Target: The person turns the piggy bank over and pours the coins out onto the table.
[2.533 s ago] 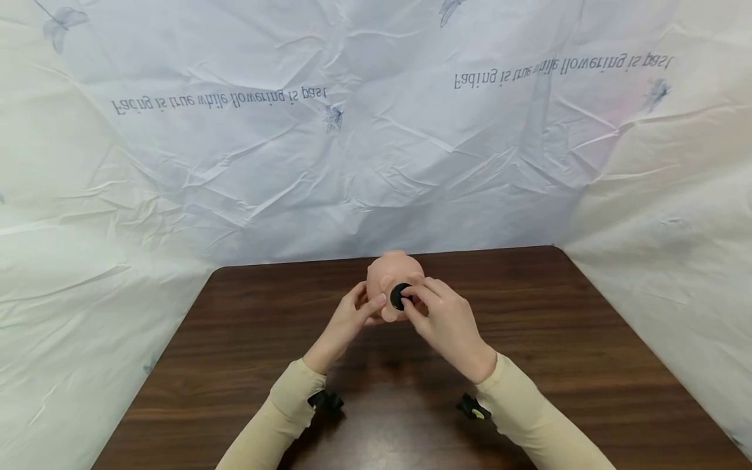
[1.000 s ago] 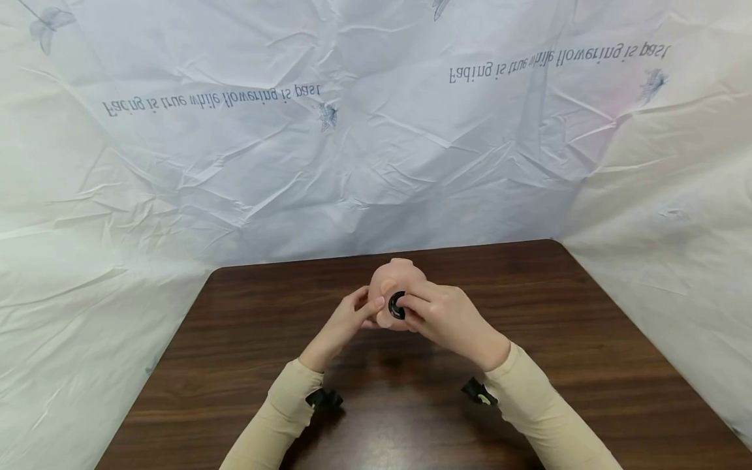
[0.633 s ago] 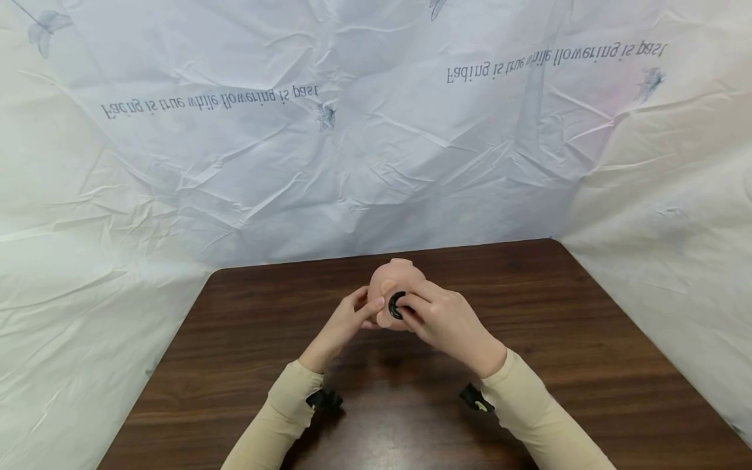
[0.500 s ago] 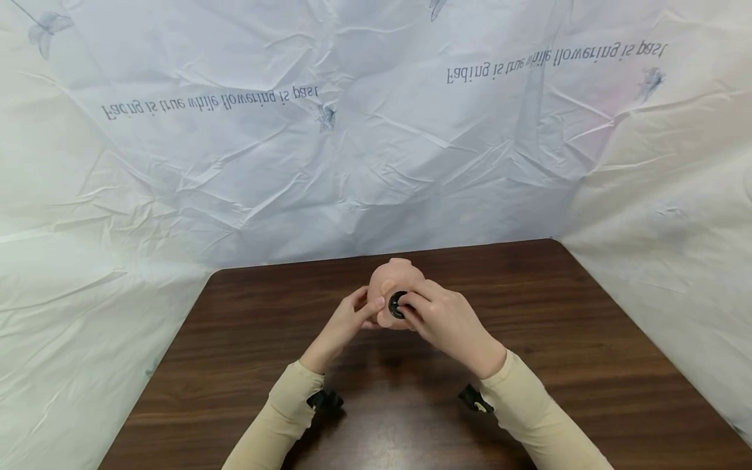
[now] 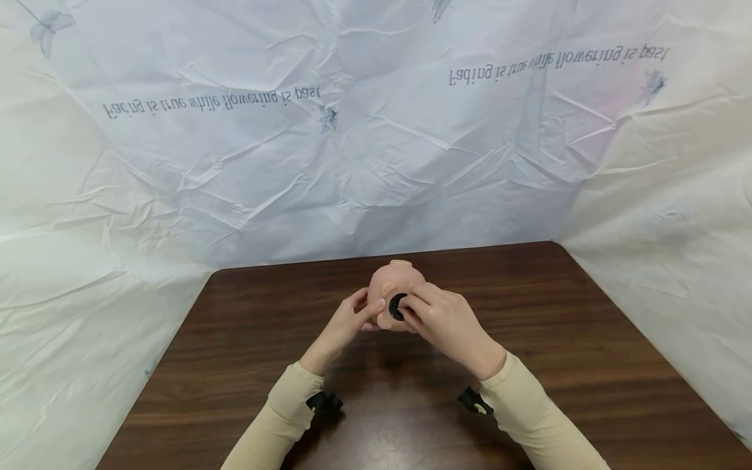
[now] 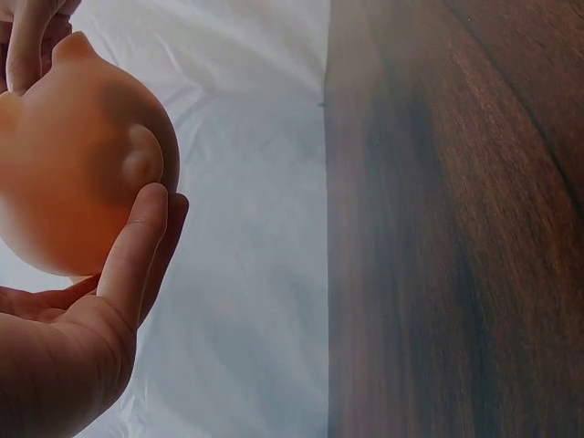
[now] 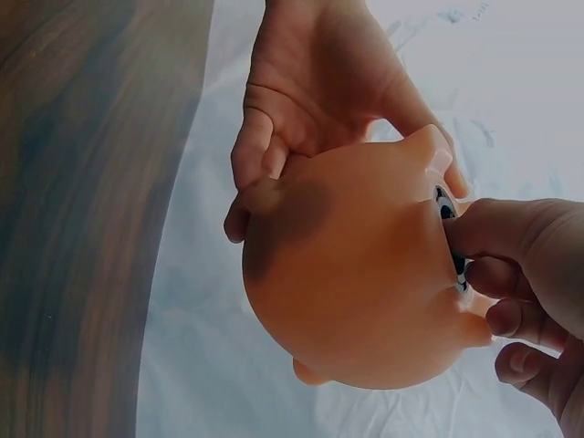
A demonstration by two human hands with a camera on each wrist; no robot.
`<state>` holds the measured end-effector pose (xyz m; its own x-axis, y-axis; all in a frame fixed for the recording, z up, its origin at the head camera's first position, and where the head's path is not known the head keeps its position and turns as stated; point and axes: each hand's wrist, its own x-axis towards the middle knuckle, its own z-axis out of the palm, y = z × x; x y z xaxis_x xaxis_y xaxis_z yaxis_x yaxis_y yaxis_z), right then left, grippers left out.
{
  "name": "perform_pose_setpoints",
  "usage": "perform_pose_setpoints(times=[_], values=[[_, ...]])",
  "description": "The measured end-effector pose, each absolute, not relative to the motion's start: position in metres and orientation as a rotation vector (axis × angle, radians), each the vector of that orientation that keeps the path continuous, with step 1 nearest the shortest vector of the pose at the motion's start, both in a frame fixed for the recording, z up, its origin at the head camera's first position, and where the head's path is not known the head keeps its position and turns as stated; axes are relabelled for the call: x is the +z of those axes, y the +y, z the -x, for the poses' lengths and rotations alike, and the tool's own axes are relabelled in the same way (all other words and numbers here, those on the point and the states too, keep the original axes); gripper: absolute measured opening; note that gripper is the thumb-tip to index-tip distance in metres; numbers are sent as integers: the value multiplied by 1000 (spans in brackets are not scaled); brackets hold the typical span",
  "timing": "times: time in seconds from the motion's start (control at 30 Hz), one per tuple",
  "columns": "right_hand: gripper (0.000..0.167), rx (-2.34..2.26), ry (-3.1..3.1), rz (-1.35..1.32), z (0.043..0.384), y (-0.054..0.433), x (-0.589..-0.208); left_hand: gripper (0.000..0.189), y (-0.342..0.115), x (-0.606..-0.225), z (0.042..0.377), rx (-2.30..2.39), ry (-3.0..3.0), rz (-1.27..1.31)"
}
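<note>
Left grip (image 5: 350, 318) holds the toy (image 5: 397, 275) — a touch lower than before — right grip (image 5: 449, 323) pinches its black plug (image 5: 393, 307)!

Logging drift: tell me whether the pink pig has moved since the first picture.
Yes, slightly down: in the head view, the pink pig overlapped the far table edge; now it shows just below.

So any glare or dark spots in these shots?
Head view: soft glare low on the table; left wrist view: slightly hazy, dark patch on the round toy; right wrist view: sheet washed out at upper right, toy darker near the left hand.
</note>
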<state>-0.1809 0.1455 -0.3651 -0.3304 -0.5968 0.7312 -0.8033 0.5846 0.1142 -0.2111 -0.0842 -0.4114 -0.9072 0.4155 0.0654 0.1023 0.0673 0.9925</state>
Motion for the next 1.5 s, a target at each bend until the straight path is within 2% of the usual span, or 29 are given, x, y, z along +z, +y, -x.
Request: perform_pose_setpoints(times=[1.03, 1.5], values=[[10, 492, -2010, -1100, 179, 151, -360, 65, -85, -414, 213, 1951, 2103, -547], [5, 657, -1946, -892, 189, 177, -345, 65, -89, -414, 213, 1961, 2111, -531]])
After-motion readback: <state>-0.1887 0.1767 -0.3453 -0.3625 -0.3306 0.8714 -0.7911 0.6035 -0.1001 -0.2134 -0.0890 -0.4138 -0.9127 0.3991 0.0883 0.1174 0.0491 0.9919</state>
